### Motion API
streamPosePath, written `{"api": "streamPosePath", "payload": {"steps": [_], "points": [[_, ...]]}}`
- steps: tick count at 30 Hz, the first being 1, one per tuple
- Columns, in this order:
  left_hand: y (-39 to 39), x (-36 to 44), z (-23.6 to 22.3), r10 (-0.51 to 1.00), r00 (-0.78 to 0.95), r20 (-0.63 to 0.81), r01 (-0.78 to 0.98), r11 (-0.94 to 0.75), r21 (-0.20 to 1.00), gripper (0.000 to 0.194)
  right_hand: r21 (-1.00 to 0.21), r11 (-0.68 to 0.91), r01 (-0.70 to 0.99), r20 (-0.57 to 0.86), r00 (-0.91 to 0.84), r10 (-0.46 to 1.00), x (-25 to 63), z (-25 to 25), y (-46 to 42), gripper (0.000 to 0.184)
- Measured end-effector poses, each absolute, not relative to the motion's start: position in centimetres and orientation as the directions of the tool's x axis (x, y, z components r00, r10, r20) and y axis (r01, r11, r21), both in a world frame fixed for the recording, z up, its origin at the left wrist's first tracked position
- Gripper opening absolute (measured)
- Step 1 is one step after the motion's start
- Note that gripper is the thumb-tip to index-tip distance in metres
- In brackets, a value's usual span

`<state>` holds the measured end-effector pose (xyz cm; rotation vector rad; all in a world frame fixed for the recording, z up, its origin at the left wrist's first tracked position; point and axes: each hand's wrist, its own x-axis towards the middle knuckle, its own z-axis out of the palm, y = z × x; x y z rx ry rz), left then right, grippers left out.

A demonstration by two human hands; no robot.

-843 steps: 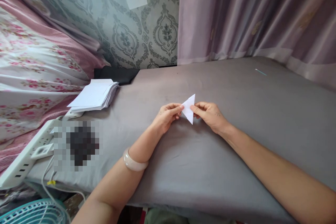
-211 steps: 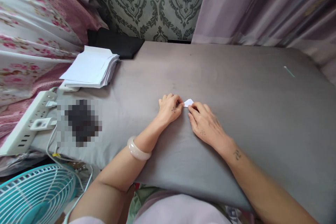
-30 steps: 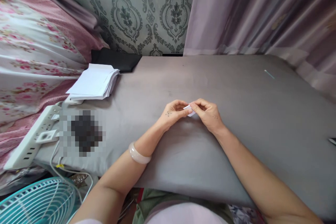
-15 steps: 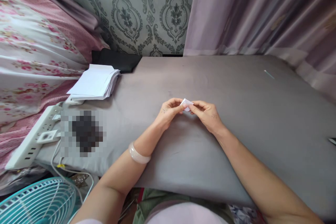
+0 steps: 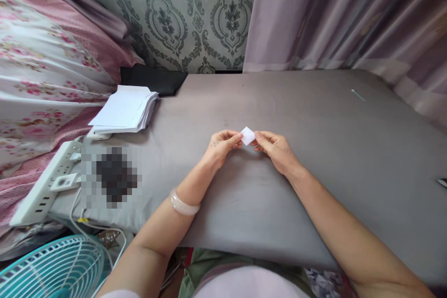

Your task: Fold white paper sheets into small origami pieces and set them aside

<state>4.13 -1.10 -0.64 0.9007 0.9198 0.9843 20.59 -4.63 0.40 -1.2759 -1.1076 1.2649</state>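
A small folded piece of white paper (image 5: pixel 247 136), diamond-shaped with a crease across it, is held just over the grey-covered table (image 5: pixel 223 205). My left hand (image 5: pixel 223 145) pinches its left corner between thumb and fingers. On the opposite corner, my right hand (image 5: pixel 274 148) has a matching pinch. Most of the paper's face shows between the two thumbs; the fingers behind it are partly hidden. A pale bangle (image 5: pixel 184 203) circles my left forearm.
At the left stand a stack of white paper (image 5: pixel 122 107), a black flat item (image 5: pixel 153 80) and a white power strip (image 5: pixel 45 184) with cables. A teal fan (image 5: pixel 59 265) is at lower left. A thin stick (image 5: pixel 358 95) lies far right. Patterned wall and curtains border the back.
The thumbs have moved outward to the paper's side corners, so more of its face shows as a full diamond. The hands have spread slightly apart.
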Motion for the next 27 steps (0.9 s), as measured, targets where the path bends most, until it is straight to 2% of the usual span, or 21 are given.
{"api": "streamPosePath", "payload": {"steps": [4, 8, 14, 17, 19, 21, 23, 25, 27], "points": [[-1.5, 4.7, -1.1, 0.939, 0.272, -0.208, -0.318, 0.292, 0.902, 0.031, -0.989, -0.114, -0.096, -0.124, 0.096, 0.988, 20.0, 0.0, -4.7, 0.038], [-1.8, 4.7, -0.7, 0.903, 0.344, -0.257, -0.208, 0.341, 0.917, 0.027, -0.995, -0.078, 0.063, -0.070, 0.116, 0.991, 20.6, -0.1, -4.4, 0.034], [-1.9, 4.0, 0.5, 0.833, 0.434, -0.344, -0.024, 0.393, 0.919, 0.026, -0.917, -0.039, 0.397, -0.085, -0.097, 0.992, 22.7, 0.6, -4.0, 0.032], [-2.0, 4.2, 0.6, 0.824, 0.460, -0.331, 0.073, 0.336, 0.939, 0.016, -0.897, 0.033, 0.441, -0.092, -0.259, 0.962, 23.0, 0.5, -3.8, 0.032], [-2.0, 4.4, 0.6, 0.849, 0.417, -0.325, 0.098, 0.313, 0.945, 0.010, -0.908, 0.026, 0.419, -0.092, -0.259, 0.961, 22.7, 0.2, -3.6, 0.032], [-1.9, 4.5, 0.5, 0.892, 0.305, -0.333, 0.062, 0.330, 0.942, 0.009, -0.921, 0.016, 0.390, -0.045, -0.145, 0.988, 22.3, -0.4, -3.5, 0.033], [-1.7, 4.6, 0.4, 0.914, 0.179, -0.363, 0.009, 0.367, 0.930, 0.009, -0.897, 0.071, 0.437, 0.069, -0.022, 0.997, 21.8, -0.8, -3.5, 0.031], [-1.6, 4.6, 0.2, 0.919, 0.108, -0.380, -0.027, 0.385, 0.923, 0.014, -0.814, 0.177, 0.553, 0.210, -0.004, 0.978, 21.5, -1.2, -3.8, 0.026], [-1.6, 4.6, -0.1, 0.927, 0.095, -0.363, -0.033, 0.367, 0.929, 0.022, -0.718, 0.268, 0.642, 0.294, -0.070, 0.953, 21.2, -1.3, -4.3, 0.023]]}}
